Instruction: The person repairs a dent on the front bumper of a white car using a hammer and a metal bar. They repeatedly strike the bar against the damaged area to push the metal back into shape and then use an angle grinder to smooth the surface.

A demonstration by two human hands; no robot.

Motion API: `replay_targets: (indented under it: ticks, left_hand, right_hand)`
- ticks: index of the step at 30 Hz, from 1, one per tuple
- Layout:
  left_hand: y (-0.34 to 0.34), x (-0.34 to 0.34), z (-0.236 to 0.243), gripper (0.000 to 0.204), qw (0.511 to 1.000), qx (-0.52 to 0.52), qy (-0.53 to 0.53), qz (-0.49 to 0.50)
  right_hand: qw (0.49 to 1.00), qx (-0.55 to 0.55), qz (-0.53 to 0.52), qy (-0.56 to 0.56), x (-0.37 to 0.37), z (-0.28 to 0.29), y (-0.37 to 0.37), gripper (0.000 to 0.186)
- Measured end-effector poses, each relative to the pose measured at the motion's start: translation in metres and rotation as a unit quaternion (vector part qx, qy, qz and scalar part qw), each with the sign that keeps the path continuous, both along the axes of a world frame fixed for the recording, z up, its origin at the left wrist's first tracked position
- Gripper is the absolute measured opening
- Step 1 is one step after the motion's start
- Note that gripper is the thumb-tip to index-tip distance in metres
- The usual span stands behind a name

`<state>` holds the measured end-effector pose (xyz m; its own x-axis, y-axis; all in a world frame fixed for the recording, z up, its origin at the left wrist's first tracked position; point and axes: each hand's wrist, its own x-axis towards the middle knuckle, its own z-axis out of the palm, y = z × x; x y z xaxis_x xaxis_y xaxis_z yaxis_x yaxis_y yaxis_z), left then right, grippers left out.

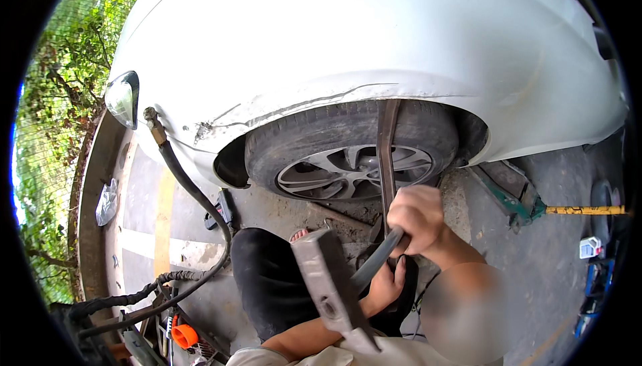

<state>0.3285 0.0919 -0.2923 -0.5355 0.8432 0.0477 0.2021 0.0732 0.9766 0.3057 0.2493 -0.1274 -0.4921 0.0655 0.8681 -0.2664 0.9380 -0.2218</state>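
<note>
My right hand point(416, 217) is wrapped round the grey handle of a sledgehammer point(328, 286). Its heavy, worn steel head is close to me, in front of my left forearm. A long flat metal bar point(386, 145) stands across the front of the car wheel point(354, 177), its upper end at the wheel arch. Lower down, in line with this bar, my left hand point(386, 287) is closed round its lower part; the hammer and my right hand hide much of that grip. The wheel belongs to a white car point(334, 32) with a scratched, cracked arch edge.
At left a thick black hose point(190, 185) with a metal end curves past my knee. Tools and an orange ring-shaped part point(184, 336) lie lower left. A green jack point(511, 195) with a yellow handle is right of the wheel; a white bottle point(590, 248) stands farther right.
</note>
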Motion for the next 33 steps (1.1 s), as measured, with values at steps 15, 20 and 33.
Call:
replay_targets:
  ticks: [15, 20, 33]
  left_hand:
    - [0.001, 0.003, 0.014, 0.026, 0.998, -0.012, -0.065, -0.011]
    - [0.004, 0.000, 0.011, 0.024, 0.999, 0.014, -0.029, -0.001]
    - [0.002, 0.004, 0.005, 0.022, 0.993, 0.002, -0.107, -0.042]
  right_hand:
    - [0.978, -0.101, -0.172, -0.067, -0.001, -0.027, 0.033, 0.031]
    - [1.000, -0.022, -0.014, 0.017, 0.009, -0.002, 0.008, 0.025]
    - [0.989, -0.037, -0.136, -0.034, 0.011, -0.022, 0.031, 0.036]
